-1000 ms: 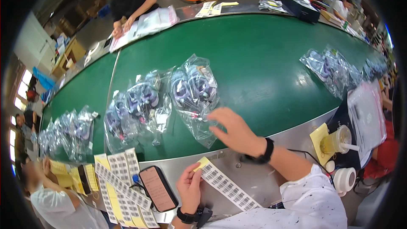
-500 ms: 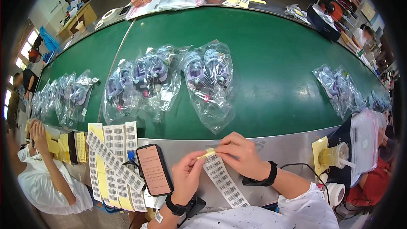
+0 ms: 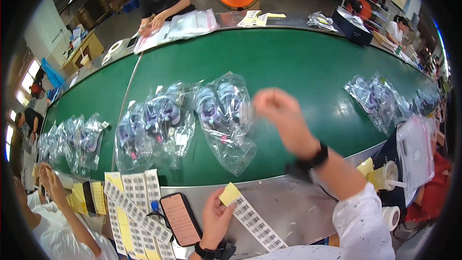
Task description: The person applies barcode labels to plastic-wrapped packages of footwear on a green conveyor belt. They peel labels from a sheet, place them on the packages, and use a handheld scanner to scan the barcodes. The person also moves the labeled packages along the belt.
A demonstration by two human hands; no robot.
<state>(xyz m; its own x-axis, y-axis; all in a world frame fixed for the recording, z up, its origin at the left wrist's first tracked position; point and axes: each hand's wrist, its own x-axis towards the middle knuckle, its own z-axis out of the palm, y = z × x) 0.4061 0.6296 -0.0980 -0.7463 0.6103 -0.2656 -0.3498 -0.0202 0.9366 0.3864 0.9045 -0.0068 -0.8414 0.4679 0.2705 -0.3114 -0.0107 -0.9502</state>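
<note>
My left hand pinches a strip of barcode stickers near its bare yellow end, over the metal table edge. The strip slants down toward my body. My right hand is out over the green belt, just right of a clear bag with a pair of light blue and purple clogs in it. Motion smears the fingers of this hand, so I cannot make out whether a sticker is in them. Left of that bag lie more bagged clogs, overlapping each other.
A phone and several sticker sheets lie left of my left hand. At the right stand a drink cup and a stack of clear bags. A co-worker handles bags across the belt; another sits at my left.
My right hand has left the strip and swung up and forward to the bagged clogs. The left hand keeps the strip, whose yellow end is now exposed. The whole view has shifted.
</note>
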